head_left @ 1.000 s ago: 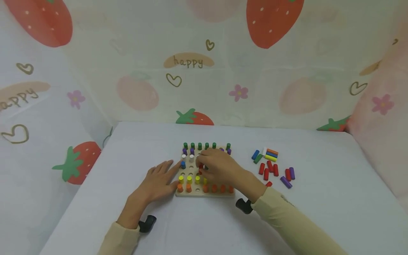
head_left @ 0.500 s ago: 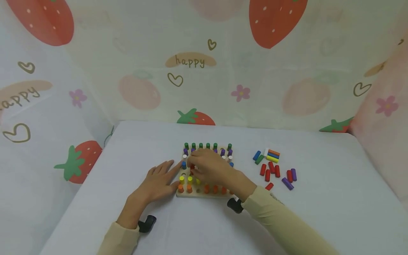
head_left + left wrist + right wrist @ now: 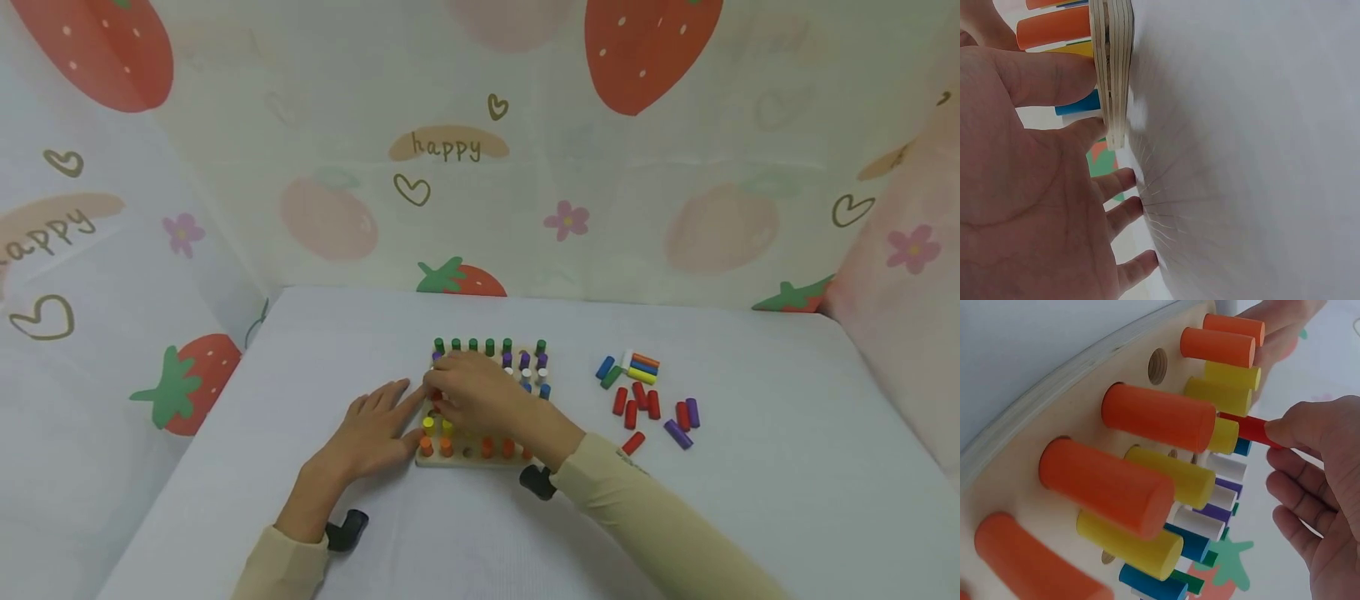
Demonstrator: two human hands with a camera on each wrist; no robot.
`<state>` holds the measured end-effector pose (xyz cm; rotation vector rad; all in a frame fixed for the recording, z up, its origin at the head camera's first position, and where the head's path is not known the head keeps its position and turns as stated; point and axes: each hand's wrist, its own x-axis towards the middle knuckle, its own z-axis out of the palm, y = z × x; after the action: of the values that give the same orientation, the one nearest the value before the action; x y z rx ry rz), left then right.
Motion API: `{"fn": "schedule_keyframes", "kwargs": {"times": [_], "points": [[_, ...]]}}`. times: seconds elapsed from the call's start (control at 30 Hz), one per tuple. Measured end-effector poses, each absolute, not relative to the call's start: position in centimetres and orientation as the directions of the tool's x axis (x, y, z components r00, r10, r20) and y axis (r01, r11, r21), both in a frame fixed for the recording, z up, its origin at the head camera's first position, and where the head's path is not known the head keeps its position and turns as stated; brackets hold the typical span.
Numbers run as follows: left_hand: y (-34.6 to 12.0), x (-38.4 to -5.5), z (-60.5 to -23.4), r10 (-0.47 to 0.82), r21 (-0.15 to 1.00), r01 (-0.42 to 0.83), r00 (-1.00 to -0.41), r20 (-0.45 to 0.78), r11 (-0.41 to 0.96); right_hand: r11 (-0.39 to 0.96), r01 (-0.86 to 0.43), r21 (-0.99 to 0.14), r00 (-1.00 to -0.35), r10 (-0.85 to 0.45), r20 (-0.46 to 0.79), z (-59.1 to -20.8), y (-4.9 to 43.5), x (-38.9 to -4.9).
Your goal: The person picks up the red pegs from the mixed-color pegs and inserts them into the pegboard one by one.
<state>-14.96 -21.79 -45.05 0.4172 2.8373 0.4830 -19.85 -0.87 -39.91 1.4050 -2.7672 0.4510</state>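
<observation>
Between the thumb and fingers of my right hand is a red peg, over the left side of a wooden pegboard. Yellow pegs hide its lower end in the right wrist view, so whether it is in a hole is unclear. My left hand lies at the board's left edge with fingers spread. In the left wrist view its thumb and index finger touch the board's side, while the other fingertips rest on the table. Rows of green, purple, white, blue, yellow and orange pegs stand in the board.
Loose pegs lie to the board's right: several red ones, purple ones, a blue, a green, and a small cluster with a yellow peg. One front-row hole has no peg. A white cloth covers the table.
My right hand has moved left across the board, carrying the red peg toward the left hand. The left hand has stayed in place.
</observation>
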Motion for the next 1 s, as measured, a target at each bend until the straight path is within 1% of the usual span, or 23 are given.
{"fn": "schedule_keyframes", "kwargs": {"times": [0.2,0.4,0.53,0.77,1.0], "points": [[-21.6,-14.9,-45.1,0.317,0.338,0.242,-0.930,-0.185,0.910,0.585,-0.772,-0.248,-0.616,-0.785,0.066,-40.4,-1.3,-19.8],[-21.8,-15.2,-44.8,0.301,0.319,0.242,-0.942,-0.148,0.916,0.600,-0.766,-0.232,-0.626,-0.778,0.053,-40.5,-1.8,-20.1],[-21.7,-15.1,-44.8,0.313,0.330,0.243,-0.933,-0.178,0.912,0.619,-0.750,-0.233,-0.641,-0.767,0.026,-40.7,-1.8,-20.0],[-21.6,-15.0,-44.6,0.296,0.333,0.214,-0.930,-0.217,0.918,0.638,-0.736,-0.226,-0.660,-0.750,0.031,-40.9,-2.1,-19.8],[-21.7,-14.9,-44.7,0.307,0.337,0.228,-0.930,-0.201,0.913,0.636,-0.743,-0.210,-0.656,-0.754,0.034,-40.9,-2.2,-19.6]]}}
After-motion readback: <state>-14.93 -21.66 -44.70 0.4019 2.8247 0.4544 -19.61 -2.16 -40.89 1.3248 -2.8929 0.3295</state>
